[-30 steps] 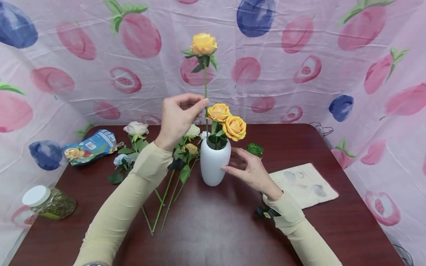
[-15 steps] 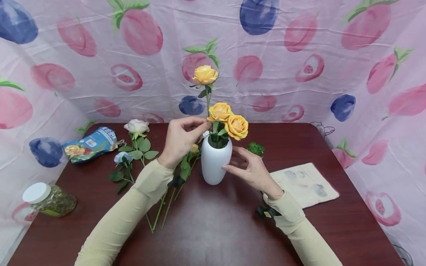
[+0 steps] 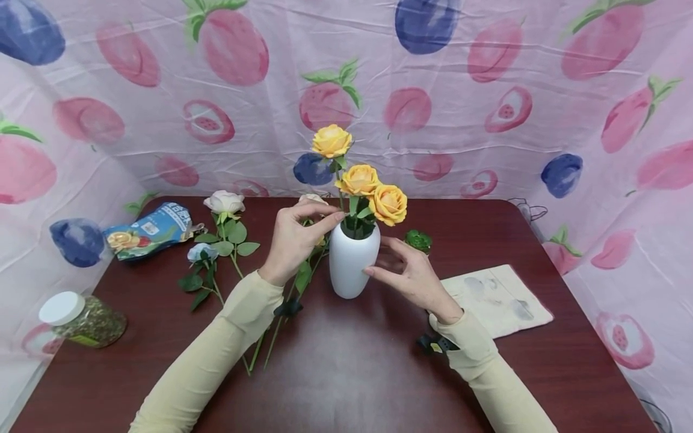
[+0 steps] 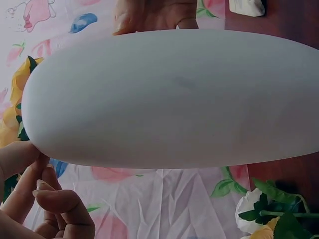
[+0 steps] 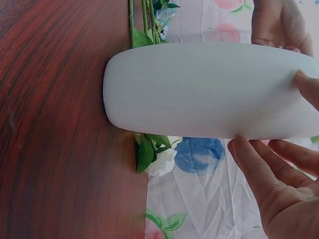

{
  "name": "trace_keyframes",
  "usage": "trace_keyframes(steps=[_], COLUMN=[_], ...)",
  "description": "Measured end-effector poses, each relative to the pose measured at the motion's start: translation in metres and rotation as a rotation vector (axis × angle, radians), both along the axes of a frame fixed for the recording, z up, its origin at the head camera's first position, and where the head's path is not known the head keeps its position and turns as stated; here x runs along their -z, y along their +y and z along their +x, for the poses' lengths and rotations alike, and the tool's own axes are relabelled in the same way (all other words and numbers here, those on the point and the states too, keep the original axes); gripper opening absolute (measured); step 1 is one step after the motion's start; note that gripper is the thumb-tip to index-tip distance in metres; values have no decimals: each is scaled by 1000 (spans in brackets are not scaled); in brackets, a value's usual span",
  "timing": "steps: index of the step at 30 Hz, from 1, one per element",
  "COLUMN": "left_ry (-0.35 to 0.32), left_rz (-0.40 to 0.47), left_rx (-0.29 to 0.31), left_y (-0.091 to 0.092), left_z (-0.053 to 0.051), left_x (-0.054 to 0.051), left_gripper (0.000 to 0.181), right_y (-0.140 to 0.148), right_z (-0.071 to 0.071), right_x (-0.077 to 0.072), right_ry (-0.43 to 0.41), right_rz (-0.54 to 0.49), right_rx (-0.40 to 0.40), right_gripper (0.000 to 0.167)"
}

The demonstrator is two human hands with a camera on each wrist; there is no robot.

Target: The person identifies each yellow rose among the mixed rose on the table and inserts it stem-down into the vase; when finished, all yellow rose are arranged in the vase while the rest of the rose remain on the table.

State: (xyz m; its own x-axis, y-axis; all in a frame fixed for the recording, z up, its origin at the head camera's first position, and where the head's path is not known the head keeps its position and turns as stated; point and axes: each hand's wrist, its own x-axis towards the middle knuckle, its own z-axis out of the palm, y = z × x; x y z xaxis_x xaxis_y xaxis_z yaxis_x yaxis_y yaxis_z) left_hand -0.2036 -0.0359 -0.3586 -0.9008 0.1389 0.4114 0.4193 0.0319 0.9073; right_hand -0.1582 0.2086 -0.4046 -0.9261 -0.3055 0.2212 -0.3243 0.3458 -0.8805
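A white vase (image 3: 354, 264) stands upright on the table, with two yellow roses (image 3: 390, 204) leaning to the right out of its mouth. My left hand (image 3: 298, 237) pinches the stem of a third yellow rose (image 3: 332, 141) at the vase's left rim. That stem's lower end is hidden inside the vase. In the left wrist view, the left fingers (image 4: 65, 204) are close against the vase's mouth. My right hand (image 3: 408, 273) holds the vase from the right side, its thumb (image 5: 309, 87) and fingertips (image 5: 241, 149) on the white wall.
Left of the vase lie a white rose (image 3: 224, 203), a blue flower (image 3: 201, 252) and several green stems. Farther left are a blue pouch (image 3: 154, 228) and a white-lidded jar (image 3: 83, 319). A small green plant (image 3: 418, 240) and a printed cloth (image 3: 498, 300) lie to the right.
My left hand has come down to the vase's mouth, lowering the third yellow rose. Its bloom now stands just above the other two. The right hand stays at the vase.
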Motion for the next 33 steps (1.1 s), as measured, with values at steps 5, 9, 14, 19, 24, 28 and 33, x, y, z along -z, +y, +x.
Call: trace_keyframes(steps=[5, 9, 14, 19, 24, 28, 33], left_ry=[-18, -22, -38, -42, -119, -180, -232], left_rz=[31, 59, 71, 15, -206, -476, -694], left_rx=[-15, -24, -38, -59, -92, -88, -39], left_y=[0, 2, -1, -13, -34, -51, -70], left_z=[3, 4, 5, 4, 4, 4, 5], left_x=[1, 3, 5, 7, 14, 28, 49], left_gripper=[16, 13, 14, 16, 16, 13, 13], right_y=[0, 1, 1, 1, 1, 1, 1], right_z=[0, -1, -1, -1, -1, -1, -1], right_x=[-1, 0, 2, 2, 1, 0, 1], right_ry=[0, 0, -6, -6, -10, -15, -16], right_rz=[3, 5, 0, 4, 10, 1, 3], right_rx=[7, 15, 15, 14, 18, 16, 13], right_gripper=[57, 56, 56, 56, 56, 56, 57])
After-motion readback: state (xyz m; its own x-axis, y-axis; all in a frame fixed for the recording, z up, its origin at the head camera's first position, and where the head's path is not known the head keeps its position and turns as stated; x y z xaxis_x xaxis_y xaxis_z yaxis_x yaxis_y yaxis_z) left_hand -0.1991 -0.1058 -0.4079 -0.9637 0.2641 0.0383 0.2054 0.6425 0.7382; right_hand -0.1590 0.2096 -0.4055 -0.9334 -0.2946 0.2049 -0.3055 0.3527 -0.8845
